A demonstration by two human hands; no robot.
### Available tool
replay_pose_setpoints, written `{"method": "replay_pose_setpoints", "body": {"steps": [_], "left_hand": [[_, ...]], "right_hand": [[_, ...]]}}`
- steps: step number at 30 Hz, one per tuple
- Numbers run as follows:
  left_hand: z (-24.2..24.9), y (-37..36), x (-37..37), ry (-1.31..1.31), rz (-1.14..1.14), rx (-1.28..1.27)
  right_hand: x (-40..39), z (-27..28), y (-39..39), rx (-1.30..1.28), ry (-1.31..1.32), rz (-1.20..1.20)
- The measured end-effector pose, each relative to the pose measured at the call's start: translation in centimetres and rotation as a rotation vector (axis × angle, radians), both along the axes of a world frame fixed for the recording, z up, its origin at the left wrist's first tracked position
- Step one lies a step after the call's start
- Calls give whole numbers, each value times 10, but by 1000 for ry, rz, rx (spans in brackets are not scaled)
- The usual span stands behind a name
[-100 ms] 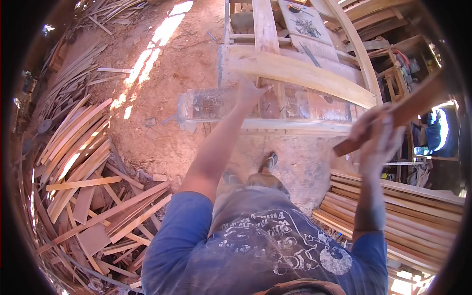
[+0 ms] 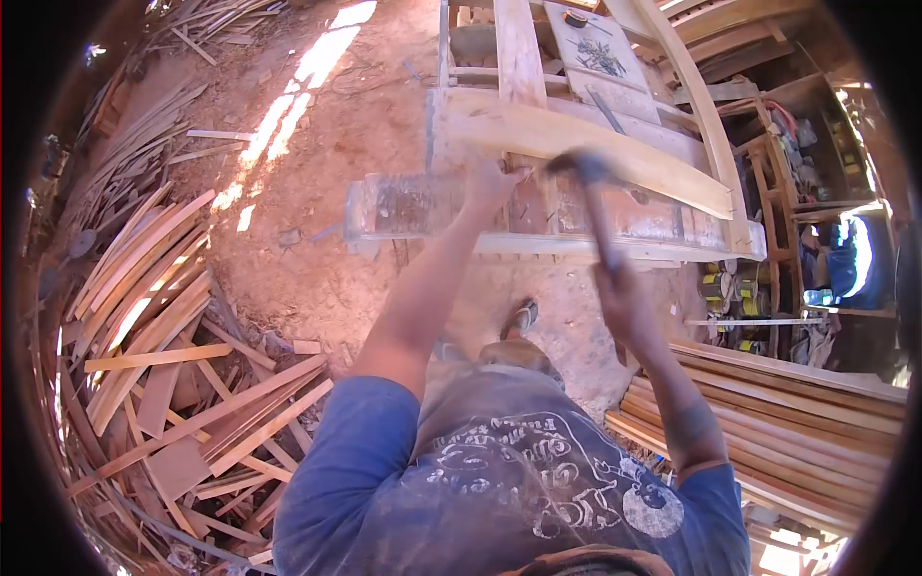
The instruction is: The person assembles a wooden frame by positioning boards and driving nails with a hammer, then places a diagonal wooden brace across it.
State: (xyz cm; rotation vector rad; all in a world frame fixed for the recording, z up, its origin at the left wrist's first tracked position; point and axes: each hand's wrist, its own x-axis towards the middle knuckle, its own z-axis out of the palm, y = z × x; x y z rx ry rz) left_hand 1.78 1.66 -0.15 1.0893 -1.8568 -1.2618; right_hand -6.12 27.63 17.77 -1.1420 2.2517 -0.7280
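My right hand (image 2: 622, 293) is closed around the handle of a hammer (image 2: 597, 216). Its dark head, smeared by motion, is over the lower edge of a pale wooden board (image 2: 615, 154). My left hand (image 2: 488, 190) is at the left part of that board, fingers drawn together close to its lower edge; whatever they pinch is too small or blurred to name. The board lies across an upright plank (image 2: 520, 58) and meets a long side rail (image 2: 706, 106) on the right. All of this rests on a worn workbench (image 2: 403, 206).
Small dark pieces, probably nails, lie heaped on a panel (image 2: 586, 77) near a black roll (image 2: 575, 17). Scrap strips (image 2: 192, 422) fill the floor at left. Stacked planks (image 2: 768, 422) lie at lower right, below cluttered shelves (image 2: 802, 182).
The hammer has swung down and left from beside the bench at right to above the board. My left hand has stayed almost in place.
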Motion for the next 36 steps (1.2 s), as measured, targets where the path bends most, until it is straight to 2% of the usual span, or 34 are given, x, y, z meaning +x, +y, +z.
{"method": "replay_pose_setpoints", "body": {"steps": [1, 2, 5, 6, 7, 9, 12, 13, 14, 15, 16, 17, 19, 20, 22, 23, 24, 25, 26, 28, 29, 31, 36], "left_hand": [[-6, -14, -12, -82, -12, -52], [-12, -24, -23, -169, -32, -109], [-4, -28, -24, -93, -20, 10], [-2, -24, -24, -52, -30, 36], [3, -22, -23, -15, -40, 60], [11, -16, -17, -24, -64, 112], [26, -19, -13, -126, -80, 126], [29, -18, -12, -153, -75, 109], [29, -17, -12, -186, -71, 96], [11, -20, -17, -116, -67, 147], [-23, -26, -24, -49, -65, 197], [-42, -29, -26, 12, -68, 249], [-9, -26, -9, -96, -76, 134], [3, -20, 6, -155, -87, 79], [-19, -24, 37, -17, -87, 123], [16, -22, 60, -44, -82, 484], [10, -32, 78, 17, -4, 575], [28, -38, 90, 127, 92, 731], [21, -53, 100, 166, 78, 702], [47, -73, 100, 268, 132, 791], [56, -85, 95, 200, 119, 750], [72, -107, 84, 82, 110, 652], [87, -132, 51, -134, -124, 467]], "right_hand": [[-6, -12, -9, 169, -113, -8], [-17, -9, -8, 166, -31, -17], [-32, 63, -24, 60, 139, -54], [-41, 79, -19, -27, 211, -129], [-33, 106, -20, -309, 21, -176], [-30, 131, -23, -766, 38, -136], [-13, 116, -28, -1011, -360, 21], [-16, 74, -21, -713, -148, 84], [-20, 39, -18, -391, -70, 72], [-25, 3, -14, -56, 33, 119], [-28, -11, -16, 297, 8, 96], [-29, -18, -9, 242, 2, 58], [-47, -27, -1, 114, 15, 6], [-51, -32, 3, 143, -108, -66], [-59, -40, 13, 185, -351, -230], [-67, -52, 17, 176, -488, -281], [-75, -68, 24, 161, -627, -338], [-80, -81, 28, 134, -767, -398], [-86, -87, 27, 60, -925, -463], [-92, -89, 25, -89, -1239, -572], [-94, -87, 20, -136, -1332, -588], [-102, -97, 8, -208, -1349, -629], [-111, -115, -29, -387, -1429, -657]]}}
